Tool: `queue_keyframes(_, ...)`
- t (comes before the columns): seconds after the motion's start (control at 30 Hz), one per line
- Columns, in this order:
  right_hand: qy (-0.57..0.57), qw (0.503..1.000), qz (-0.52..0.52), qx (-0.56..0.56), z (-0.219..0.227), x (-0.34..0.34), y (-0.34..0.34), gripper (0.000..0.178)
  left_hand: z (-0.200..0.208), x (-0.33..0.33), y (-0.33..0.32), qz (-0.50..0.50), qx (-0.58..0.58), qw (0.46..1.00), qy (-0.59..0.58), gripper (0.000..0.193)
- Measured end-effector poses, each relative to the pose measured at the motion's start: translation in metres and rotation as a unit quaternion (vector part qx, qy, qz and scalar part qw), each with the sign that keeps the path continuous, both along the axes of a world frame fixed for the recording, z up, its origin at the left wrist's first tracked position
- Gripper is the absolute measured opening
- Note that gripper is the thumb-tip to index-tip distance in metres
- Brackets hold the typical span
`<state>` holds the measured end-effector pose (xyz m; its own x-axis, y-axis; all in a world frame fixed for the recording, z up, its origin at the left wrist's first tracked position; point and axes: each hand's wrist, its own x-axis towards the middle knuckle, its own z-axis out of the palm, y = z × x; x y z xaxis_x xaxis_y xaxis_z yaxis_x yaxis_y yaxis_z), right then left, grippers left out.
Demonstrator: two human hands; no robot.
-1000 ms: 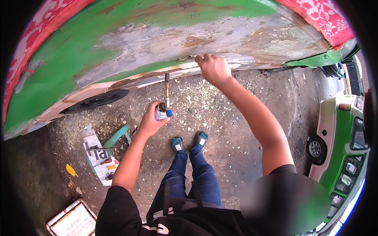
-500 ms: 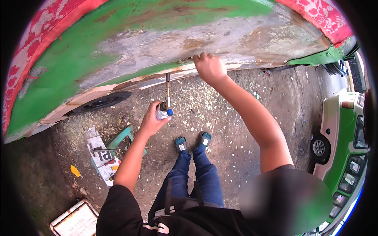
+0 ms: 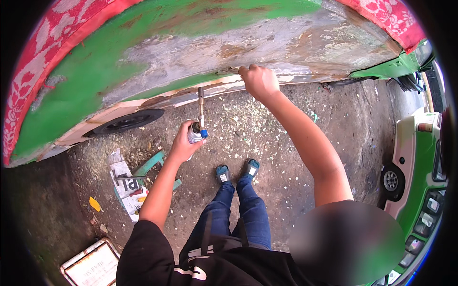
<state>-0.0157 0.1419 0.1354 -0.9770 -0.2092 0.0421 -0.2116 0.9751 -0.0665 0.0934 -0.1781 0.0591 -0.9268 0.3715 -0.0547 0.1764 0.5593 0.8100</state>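
Note:
My left hand (image 3: 182, 144) is wrapped round a blow torch (image 3: 201, 114), a canister with a blue knob and a long metal nozzle. The nozzle points away from me, at the lower edge of a green vehicle body panel (image 3: 157, 64). No flame can be made out. To the right, my closed right hand (image 3: 260, 82) holds a scraper (image 3: 230, 71) against the panel just above that edge; the fingers hide most of the tool. Around it the panel is stripped to patchy grey and rusty brown, with green paint remaining to the left and above.
Paint flakes litter the ground by my feet (image 3: 237, 170). A low green stool (image 3: 151, 164) with printed sheets on it stands left. A framed white board (image 3: 93, 267) lies lower left. A green-and-white vehicle (image 3: 411, 186) stands right. Red patterned cloth (image 3: 45, 62) covers the panel's upper part.
My right hand has shifted slightly right and down along the panel's lower edge with the scraper. The torch stays in my left hand, nearly in the same place. The view has shifted a little.

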Motion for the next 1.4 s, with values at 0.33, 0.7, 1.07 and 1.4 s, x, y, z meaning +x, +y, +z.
queue_keyframes(0.33, -0.066, 0.996, -0.002, 0.063, 0.026, 0.004, -0.015, 0.029, 0.003, 0.001, 0.010, 0.001, 0.020, 0.997, -0.081, 0.073)
queue_keyframes(0.7, 0.033, 0.998, 0.046, 0.039, 0.005, 0.013, -0.010, 0.023, -0.012, -0.004, 0.020, -0.011, 0.072, 0.995, -0.074, 0.073)
queue_keyframes(1.07, -0.049, 0.994, 0.020, 0.093, 0.013, 0.007, -0.018, 0.025, -0.015, -0.006, 0.007, -0.001, 0.064, 0.995, -0.072, 0.073)
queue_keyframes(1.4, 0.070, 0.997, 0.028, 0.021, 0.008, 0.008, 0.003, 0.016, -0.014, -0.002, 0.008, 0.003, 0.062, 0.996, -0.070, 0.073)
